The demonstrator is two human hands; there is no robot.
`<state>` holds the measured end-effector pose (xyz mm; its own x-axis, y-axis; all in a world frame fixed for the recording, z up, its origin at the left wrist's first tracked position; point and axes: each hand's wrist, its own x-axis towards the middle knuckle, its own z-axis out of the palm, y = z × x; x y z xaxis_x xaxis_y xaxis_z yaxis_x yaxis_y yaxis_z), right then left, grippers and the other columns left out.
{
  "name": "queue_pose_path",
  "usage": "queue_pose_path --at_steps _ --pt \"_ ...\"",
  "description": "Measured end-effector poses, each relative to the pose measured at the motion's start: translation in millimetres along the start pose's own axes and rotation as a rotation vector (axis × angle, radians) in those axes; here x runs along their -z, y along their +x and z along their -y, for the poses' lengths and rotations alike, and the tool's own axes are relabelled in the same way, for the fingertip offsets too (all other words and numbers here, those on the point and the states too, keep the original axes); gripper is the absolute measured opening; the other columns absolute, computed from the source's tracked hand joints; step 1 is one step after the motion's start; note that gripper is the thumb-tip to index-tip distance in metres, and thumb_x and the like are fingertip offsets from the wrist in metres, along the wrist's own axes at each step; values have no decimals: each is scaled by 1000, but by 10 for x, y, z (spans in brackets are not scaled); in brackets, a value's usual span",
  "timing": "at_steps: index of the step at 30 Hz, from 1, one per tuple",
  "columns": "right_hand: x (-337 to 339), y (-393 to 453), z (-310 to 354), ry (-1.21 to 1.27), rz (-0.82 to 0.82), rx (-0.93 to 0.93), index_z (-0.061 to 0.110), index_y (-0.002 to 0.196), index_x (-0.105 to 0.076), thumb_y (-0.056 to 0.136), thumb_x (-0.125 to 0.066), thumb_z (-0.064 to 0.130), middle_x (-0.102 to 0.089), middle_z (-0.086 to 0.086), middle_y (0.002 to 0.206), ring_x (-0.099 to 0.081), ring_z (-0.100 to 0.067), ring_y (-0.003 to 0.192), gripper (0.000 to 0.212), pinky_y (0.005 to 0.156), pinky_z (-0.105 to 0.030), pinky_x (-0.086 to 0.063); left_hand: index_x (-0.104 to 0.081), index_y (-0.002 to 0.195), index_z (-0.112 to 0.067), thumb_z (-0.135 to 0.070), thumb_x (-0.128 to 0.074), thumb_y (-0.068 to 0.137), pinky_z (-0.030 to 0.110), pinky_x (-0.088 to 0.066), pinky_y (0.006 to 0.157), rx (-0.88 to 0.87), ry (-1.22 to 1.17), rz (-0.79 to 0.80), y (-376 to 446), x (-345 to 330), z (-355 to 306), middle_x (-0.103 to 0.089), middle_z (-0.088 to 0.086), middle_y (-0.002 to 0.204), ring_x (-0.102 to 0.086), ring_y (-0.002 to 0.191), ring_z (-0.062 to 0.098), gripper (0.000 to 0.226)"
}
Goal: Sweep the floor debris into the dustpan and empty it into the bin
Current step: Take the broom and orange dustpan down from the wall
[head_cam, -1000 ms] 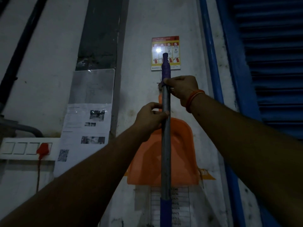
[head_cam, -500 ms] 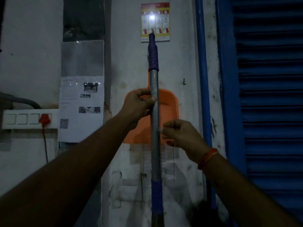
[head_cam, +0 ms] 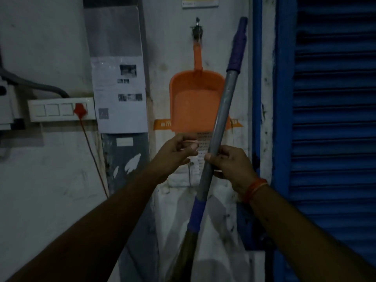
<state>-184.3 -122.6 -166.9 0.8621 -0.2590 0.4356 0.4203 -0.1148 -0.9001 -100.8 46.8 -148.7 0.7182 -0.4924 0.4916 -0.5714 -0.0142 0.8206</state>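
1. Head view: broom handle [head_cam: 220,127], grey metal with purple wraps, tilted with its top to the right, gripped mid-shaft by the right hand [head_cam: 227,163].
2. Left hand [head_cam: 177,151]: loosely curled beside the shaft, holding nothing (apart from it).
3. Orange dustpan [head_cam: 193,98]: hanging on the wall behind.

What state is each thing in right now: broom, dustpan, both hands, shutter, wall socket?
broom: off the wall, tilted, top leaning right
dustpan: hanging on its wall hook, untouched
right hand: gripping the broom's metal shaft
left hand: off the broom, fingers loosely curled, holding nothing
shutter: rolled down, closed
red plug: plugged into the switchboard
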Motion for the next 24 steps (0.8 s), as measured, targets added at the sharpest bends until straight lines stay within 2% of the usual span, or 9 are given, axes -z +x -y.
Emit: queue_pose_path --at_steps 4,8,10,13,15,17,20,22,24 --pt "-15 -272 16 15 -92 -45 14 93 -69 90 -71 14 -73 -4 89 -71 -13 76 3 55 -18 -54 -63 122 -21 -26 -73 93 33 -55 91 91 65 159 -359 -2 253 -71 7 120 -70 109 18 31" --pt "-2 -457 56 44 -161 -57 10 94 -69 90 -71 15 -73 -7 90 -71 -17 80 6 56 -20 -55 -62 120 -19 -28 -83 84 33 -58 94 113 240 358 -612 -118 456 -71 6 115 -70 106 19 42" --pt "27 -516 50 52 -197 -61 11 92 -69 90 -71 15 -73 -8 92 -71 -20 85 5 59 -23 -56 -64 117 -22 -34 -85 81 36 -58 95 86 314 366 -693 -186 587 -72 1 107 -70 102 19 43" --pt "103 -602 27 33 -243 -57 11 91 -70 90 -71 17 -73 -8 91 -71 -21 85 6 59 -22 -58 -66 107 -24 -25 -84 83 37 -57 94 50 230 332 -748 -282 719 -70 -3 95 -69 95 15 31" --pt "184 -659 21 -34 -261 -70 9 88 -70 89 -72 19 -73 -8 85 -71 -23 81 10 60 -28 -60 -65 103 -24 -19 -83 84 32 -57 87 36 179 344 -766 -341 752 -68 -7 90 -67 88 9 27" --pt "294 -738 54 -342 -268 -67 7 80 -71 87 -75 25 -72 -11 73 -70 -24 67 20 61 -38 -62 -65 104 -22 -15 -81 86 25 -54 82 5 198 372 -780 -398 776 -68 -10 88 -66 85 5 25" --pt "420 -912 131 -1043 -261 132 6 69 -69 85 -75 34 -69 -5 63 -65 -17 57 32 54 -27 -54 -65 106 -23 -17 -79 87 27 -56 85 -25 228 377 -787 -469 820 -70 -8 94 -68 89 8 24" --pt "407 -1027 193 -1261 -227 311 11 78 -67 88 -71 35 -68 -1 72 -63 -16 65 26 57 -25 -50 -66 107 -21 -19 -79 87 28 -57 87 -44 260 351 -771 -504 822 -71 -6 96 -69 91 11 23" --pt "405 -1051 193 -1371 -81 471 17 90 -64 87 -69 33 -65 -3 85 -62 -20 81 17 68 -30 -53 -67 107 -21 -20 -79 87 24 -57 83 -61 287 330 -749 -537 803 -71 -8 96 -69 89 9 24"
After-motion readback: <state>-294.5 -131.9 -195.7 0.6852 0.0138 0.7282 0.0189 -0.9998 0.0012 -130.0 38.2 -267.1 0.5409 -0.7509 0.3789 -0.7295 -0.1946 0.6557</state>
